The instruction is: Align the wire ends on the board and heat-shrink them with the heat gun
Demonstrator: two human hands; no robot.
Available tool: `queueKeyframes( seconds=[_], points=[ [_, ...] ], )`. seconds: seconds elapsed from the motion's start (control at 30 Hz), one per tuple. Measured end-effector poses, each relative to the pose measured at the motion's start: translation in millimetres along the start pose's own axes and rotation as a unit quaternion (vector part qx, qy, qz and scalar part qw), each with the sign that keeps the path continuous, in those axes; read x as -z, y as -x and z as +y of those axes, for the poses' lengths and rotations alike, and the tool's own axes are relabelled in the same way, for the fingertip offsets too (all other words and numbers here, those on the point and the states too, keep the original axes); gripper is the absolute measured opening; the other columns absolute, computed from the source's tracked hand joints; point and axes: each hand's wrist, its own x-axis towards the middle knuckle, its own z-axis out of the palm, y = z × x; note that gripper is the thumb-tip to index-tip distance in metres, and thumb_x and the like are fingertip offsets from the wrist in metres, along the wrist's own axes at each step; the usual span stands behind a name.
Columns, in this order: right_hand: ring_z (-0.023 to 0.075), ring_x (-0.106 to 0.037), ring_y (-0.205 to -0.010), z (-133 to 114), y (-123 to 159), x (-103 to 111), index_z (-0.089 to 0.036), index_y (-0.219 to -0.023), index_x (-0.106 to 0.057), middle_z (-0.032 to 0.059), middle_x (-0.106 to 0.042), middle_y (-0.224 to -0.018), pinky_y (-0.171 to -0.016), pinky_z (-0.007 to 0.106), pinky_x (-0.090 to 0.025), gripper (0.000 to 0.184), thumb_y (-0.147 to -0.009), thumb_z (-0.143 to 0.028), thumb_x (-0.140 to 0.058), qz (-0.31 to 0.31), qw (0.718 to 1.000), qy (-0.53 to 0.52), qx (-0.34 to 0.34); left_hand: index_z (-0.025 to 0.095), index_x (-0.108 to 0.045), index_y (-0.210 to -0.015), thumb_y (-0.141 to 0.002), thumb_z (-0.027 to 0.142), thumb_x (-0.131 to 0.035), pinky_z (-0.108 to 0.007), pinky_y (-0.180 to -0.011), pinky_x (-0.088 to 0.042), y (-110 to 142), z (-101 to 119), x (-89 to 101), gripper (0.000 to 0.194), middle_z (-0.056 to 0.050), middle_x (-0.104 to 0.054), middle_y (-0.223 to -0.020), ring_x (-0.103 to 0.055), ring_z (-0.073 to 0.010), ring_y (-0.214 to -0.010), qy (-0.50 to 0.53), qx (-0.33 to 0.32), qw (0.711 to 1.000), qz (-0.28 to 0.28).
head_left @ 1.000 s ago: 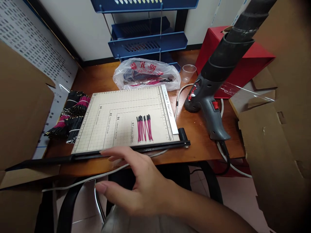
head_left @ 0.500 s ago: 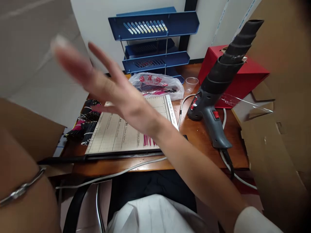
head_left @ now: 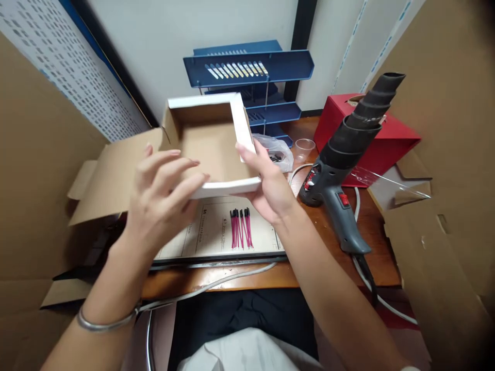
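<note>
A small cardboard box (head_left: 240,123), white outside and brown inside, is held up tilted with its open side facing me, and no contents show inside. Its lid flap (head_left: 119,170) hangs out to the left. My right hand (head_left: 268,180) grips the near right corner, thumb on the rim. On the near left side, my left hand (head_left: 162,196) has its curled fingers over the box's edge. Beneath the box lies a paper cutter (head_left: 181,242) with a printed grid board. Several short pink wires with black ends (head_left: 242,229) rest on it in a row.
A heat gun (head_left: 340,165) stands nozzle-up at the right, its cable trailing down. Behind it is a red box (head_left: 386,154). A clear cup (head_left: 304,149), a plastic bag (head_left: 284,154) and a blue tray rack (head_left: 247,67) stand farther back. Large cardboard (head_left: 429,247) flanks the right side.
My right hand was reaching out left with nothing in it; now both hands hold the box above the paper cutter. The view has turned slightly, and the wires show fully.
</note>
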Motion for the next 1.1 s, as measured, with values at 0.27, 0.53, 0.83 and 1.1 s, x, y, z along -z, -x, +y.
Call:
queueKeyframes(
  seconds=[0.27,0.53,0.83,1.1],
  points=[
    [0.0311,-0.062,-0.127,31,32,31,-0.031,-0.144,-0.05,0.0012,-0.057,-0.147,-0.095,0.05,-0.063,0.067,-0.08,-0.041,-0.067,0.063,0.983,-0.166,-0.037,0.028,-0.079,-0.107,-0.098,0.051,-0.056,-0.038,-0.065,-0.061,92,82,-6.2,0.033,-0.008,-0.076,-0.092,-0.071,-0.025,-0.08,0.319,0.34,0.884,0.035],
    [0.0245,-0.053,-0.141,40,54,20,-0.036,-0.148,-0.046,-0.0038,-0.058,-0.148,-0.122,0.048,-0.044,0.071,-0.082,-0.03,-0.07,0.056,0.978,-0.194,-0.043,0.028,-0.072,-0.125,-0.098,0.055,-0.055,-0.045,-0.104,-0.058,47,74,-11.5,0.042,-0.005,-0.065,-0.142,-0.054,-0.031,-0.139,0.514,0.473,0.681,0.221],
    [0.0153,-0.03,-0.155,49,59,-10,-0.034,-0.161,-0.022,-0.0058,-0.031,-0.167,-0.132,0.04,-0.023,0.086,-0.088,-0.036,-0.068,0.046,0.998,-0.033,0.014,0.028,-0.07,-0.128,-0.097,0.062,-0.053,-0.04,-0.109,-0.055,49,59,-25.6,0.049,-0.005,-0.07,-0.133,-0.062,-0.0276,-0.131,0.458,0.525,0.672,0.25],
    [0.0288,-0.031,-0.154,30,-26,-44,-0.027,-0.163,-0.016,0.002,-0.028,-0.168,-0.128,0.054,-0.027,0.091,-0.086,-0.047,-0.06,0.001,0.992,0.129,0.006,0.013,-0.068,-0.083,-0.088,0.074,-0.053,-0.053,-0.083,-0.064,16,-34,-18.8,0.063,-0.014,-0.072,-0.093,-0.072,-0.0355,-0.093,0.125,0.551,0.815,0.131]
  ],
)
